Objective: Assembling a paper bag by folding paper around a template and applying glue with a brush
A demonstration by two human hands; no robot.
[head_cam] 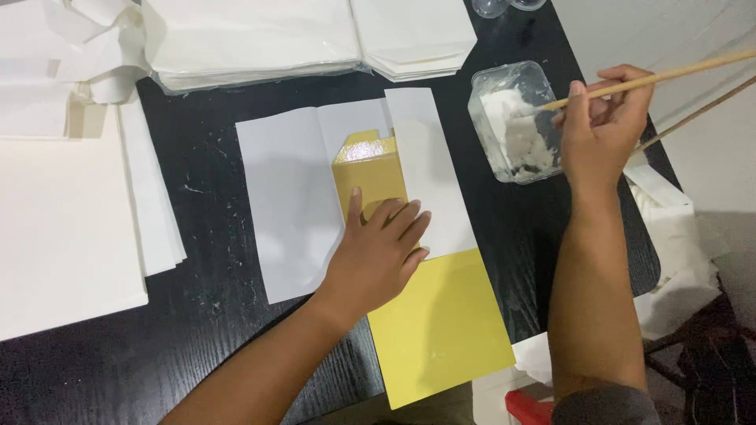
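Here left hand [380,250] lies flat, fingers spread, on the yellow sheet [437,323] mid-table; right hand [602,126], fingers clamped on a wooden stick [669,75], dips into the paste tub [516,122] near the table's right edge.

two hands [378,252], one tub [516,122]

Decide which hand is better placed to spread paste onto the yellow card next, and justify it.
Right. The right hand already holds the wooden stick, its tip in the paste tub beside the yellow card. The left hand lies flat on the card, pinning it.
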